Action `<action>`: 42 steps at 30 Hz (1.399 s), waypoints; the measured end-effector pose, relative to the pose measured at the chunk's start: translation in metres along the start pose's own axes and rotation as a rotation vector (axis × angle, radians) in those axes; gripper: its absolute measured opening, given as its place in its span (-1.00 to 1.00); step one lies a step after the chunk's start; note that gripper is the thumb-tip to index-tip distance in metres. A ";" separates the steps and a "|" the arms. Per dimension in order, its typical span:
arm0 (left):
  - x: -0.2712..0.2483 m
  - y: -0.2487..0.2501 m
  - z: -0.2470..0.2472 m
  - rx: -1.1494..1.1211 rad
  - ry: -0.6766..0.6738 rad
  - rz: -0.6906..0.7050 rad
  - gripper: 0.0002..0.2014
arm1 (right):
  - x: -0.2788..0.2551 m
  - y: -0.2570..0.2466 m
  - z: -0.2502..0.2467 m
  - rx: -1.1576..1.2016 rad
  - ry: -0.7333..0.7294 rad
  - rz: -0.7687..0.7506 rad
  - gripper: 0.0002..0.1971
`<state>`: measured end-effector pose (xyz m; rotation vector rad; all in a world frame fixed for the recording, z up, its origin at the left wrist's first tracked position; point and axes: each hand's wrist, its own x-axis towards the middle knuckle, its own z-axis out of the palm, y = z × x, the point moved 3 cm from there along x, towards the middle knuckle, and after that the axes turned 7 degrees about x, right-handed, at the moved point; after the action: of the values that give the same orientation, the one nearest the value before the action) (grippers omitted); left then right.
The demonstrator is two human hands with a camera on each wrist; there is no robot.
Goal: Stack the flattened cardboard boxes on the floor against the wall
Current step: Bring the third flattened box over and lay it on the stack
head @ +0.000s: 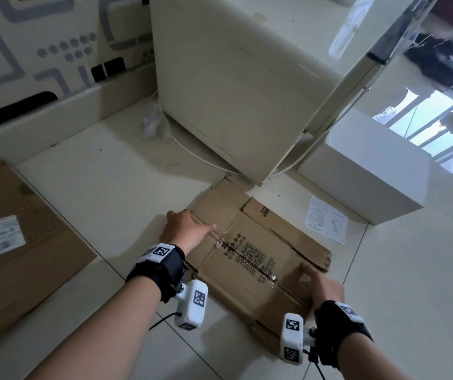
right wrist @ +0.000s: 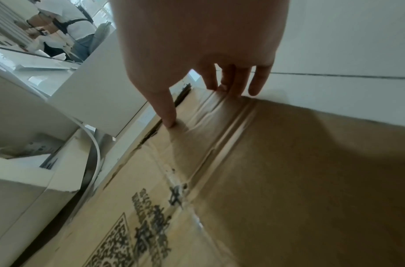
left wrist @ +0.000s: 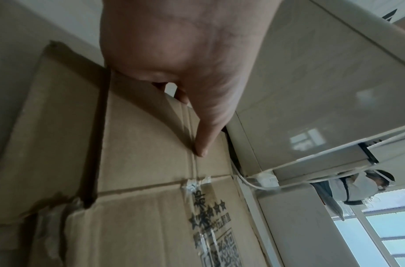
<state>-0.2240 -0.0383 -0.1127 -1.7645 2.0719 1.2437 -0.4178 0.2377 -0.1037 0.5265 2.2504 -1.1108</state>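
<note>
A pale tiled floor [head: 126,187] with dark grout lines fills the head view, bounded at the far left by a wall with a grey geometric pattern [head: 28,45]. A tall cream-coloured cabinet [head: 233,91] stands on the floor at the centre, with a mirrored panel [head: 425,119] to its right that reflects a window. A low white rectangular box [head: 370,171] sits at the foot of that mirror.

At the left edge of the head view lies a large flattened brown cardboard box with a white shipping label [head: 14,242], well apart from the hands. The flattened brown cardboard box printed with a black QR code and stars [head: 250,242] lies flat on the floor in the centre, its far corner touching the base of the cabinet and its clear tape strip running across the printed panel. A white printed paper sheet [head: 325,219] lies on the floor just beside it, near the white box.

The left hand [head: 184,229] holds the left edge of the printed box: the thumb lies straight on top of the cardboard, as the left wrist view shows [left wrist: 204,140], while the other fingers curl under the edge. The right hand [head: 322,283] holds the box's torn right edge, thumb [right wrist: 167,115] pressing on top and the remaining fingers [right wrist: 238,84] reaching down over the crumpled edge. Both wrists carry black straps with white marker-tagged camera units.
</note>
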 end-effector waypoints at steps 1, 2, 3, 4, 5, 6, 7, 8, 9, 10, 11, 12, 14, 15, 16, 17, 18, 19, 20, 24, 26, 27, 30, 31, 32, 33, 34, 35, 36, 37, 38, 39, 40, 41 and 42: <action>0.000 -0.004 -0.004 -0.028 0.007 -0.013 -0.15 | -0.004 -0.002 0.003 0.007 -0.005 -0.015 -0.58; 0.000 -0.008 -0.009 -0.056 0.016 -0.019 -0.12 | -0.008 -0.003 0.006 0.007 -0.006 -0.028 -0.58; 0.000 -0.012 -0.015 -0.081 0.024 -0.025 -0.09 | -0.010 -0.004 0.010 0.008 -0.012 -0.047 -0.56; 0.000 -0.016 -0.020 -0.104 0.035 -0.028 -0.07 | -0.013 -0.005 0.014 0.016 -0.020 -0.066 -0.50; 0.001 -0.021 -0.026 -0.115 0.049 -0.039 -0.07 | -0.014 -0.006 0.020 0.020 -0.033 -0.088 -0.39; 0.003 -0.027 -0.032 -0.117 0.068 -0.050 -0.10 | -0.017 -0.006 0.026 0.025 -0.049 -0.098 -0.25; 0.003 -0.032 -0.039 -0.114 0.086 -0.067 -0.13 | -0.020 -0.007 0.034 0.031 -0.076 -0.106 -0.18; 0.005 -0.038 -0.046 -0.112 0.105 -0.080 -0.18 | -0.024 -0.007 0.042 0.036 -0.099 -0.115 -0.19; 0.006 -0.045 -0.054 -0.115 0.119 -0.096 -0.25 | -0.027 -0.009 0.051 0.038 -0.116 -0.131 -0.22; 0.007 -0.053 -0.061 -0.132 0.134 -0.113 -0.37 | -0.030 -0.011 0.061 0.046 -0.131 -0.146 -0.22; 0.007 -0.058 -0.068 -0.154 0.149 -0.119 -0.50 | -0.034 -0.013 0.069 0.060 -0.148 -0.159 -0.19; 0.006 -0.065 -0.076 -0.173 0.165 -0.128 -0.57 | -0.038 -0.016 0.078 0.072 -0.172 -0.173 -0.16; 0.006 -0.077 -0.092 -0.203 0.194 -0.149 -0.61 | -0.043 -0.016 0.098 0.101 -0.237 -0.190 -0.04; 0.007 -0.081 -0.097 -0.222 0.202 -0.146 -0.62 | -0.041 -0.015 0.105 0.125 -0.261 -0.188 0.03; 0.007 -0.086 -0.103 -0.243 0.206 -0.153 -0.55 | -0.039 -0.014 0.112 0.143 -0.284 -0.187 0.08; 0.008 -0.092 -0.108 -0.268 0.224 -0.148 -0.41 | -0.040 -0.014 0.120 0.162 -0.318 -0.199 0.10; 0.008 -0.099 -0.114 -0.297 0.252 -0.153 -0.27 | -0.043 -0.015 0.127 0.191 -0.361 -0.208 0.08; 0.007 -0.104 -0.122 -0.332 0.290 -0.151 -0.22 | -0.049 -0.018 0.136 0.217 -0.415 -0.216 0.01; 0.008 -0.109 -0.129 -0.357 0.318 -0.152 -0.26 | -0.054 -0.023 0.142 0.235 -0.477 -0.232 -0.09; 0.002 -0.131 -0.152 -0.457 0.417 -0.150 -0.46 | -0.074 -0.043 0.169 0.260 -0.736 -0.302 -0.46; -0.005 -0.141 -0.160 -0.509 0.450 -0.179 -0.42 | -0.083 -0.051 0.179 0.252 -0.804 -0.314 -0.38; -0.009 -0.147 -0.164 -0.522 0.474 -0.195 -0.44 | -0.088 -0.054 0.185 0.241 -0.831 -0.311 -0.35; -0.019 -0.167 -0.170 -0.565 0.545 -0.241 -0.52 | -0.098 -0.064 0.200 0.201 -0.911 -0.321 -0.29; -0.023 -0.173 -0.172 -0.587 0.561 -0.252 -0.55 | -0.103 -0.068 0.205 0.188 -0.918 -0.325 -0.27; -0.025 -0.182 -0.174 -0.612 0.571 -0.272 -0.58 | -0.110 -0.071 0.212 0.176 -0.923 -0.329 -0.27; -0.026 -0.191 -0.175 -0.636 0.584 -0.286 -0.64 | -0.117 -0.075 0.218 0.167 -0.925 -0.343 -0.27; -0.029 -0.201 -0.177 -0.665 0.598 -0.302 -0.68 | -0.125 -0.078 0.226 0.153 -0.927 -0.363 -0.27; -0.033 -0.212 -0.180 -0.696 0.614 -0.320 -0.69 | -0.134 -0.079 0.236 0.136 -0.929 -0.385 -0.26; -0.036 -0.220 -0.181 -0.724 0.622 -0.329 -0.67 | -0.140 -0.082 0.243 0.122 -0.924 -0.405 -0.25; -0.040 -0.229 -0.183 -0.743 0.636 -0.338 -0.66 | -0.148 -0.083 0.251 0.104 -0.925 -0.428 -0.25; -0.045 -0.240 -0.186 -0.765 0.656 -0.349 -0.67 | -0.158 -0.083 0.260 0.083 -0.933 -0.447 -0.26; -0.051 -0.248 -0.190 -0.785 0.676 -0.364 -0.68 | -0.166 -0.083 0.268 0.061 -0.939 -0.464 -0.27; -0.055 -0.255 -0.192 -0.801 0.695 -0.382 -0.66 | -0.174 -0.083 0.274 0.044 -0.940 -0.480 -0.28; -0.060 -0.263 -0.196 -0.814 0.719 -0.398 -0.61 | -0.182 -0.081 0.281 0.026 -0.942 -0.496 -0.29; -0.064 -0.272 -0.199 -0.820 0.742 -0.414 -0.59 | -0.191 -0.080 0.289 0.007 -0.944 -0.510 -0.31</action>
<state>0.1090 -0.1117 -0.0780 -3.2097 1.3062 1.5739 -0.2271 -0.0607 -0.0766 -0.5292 1.5372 -1.2394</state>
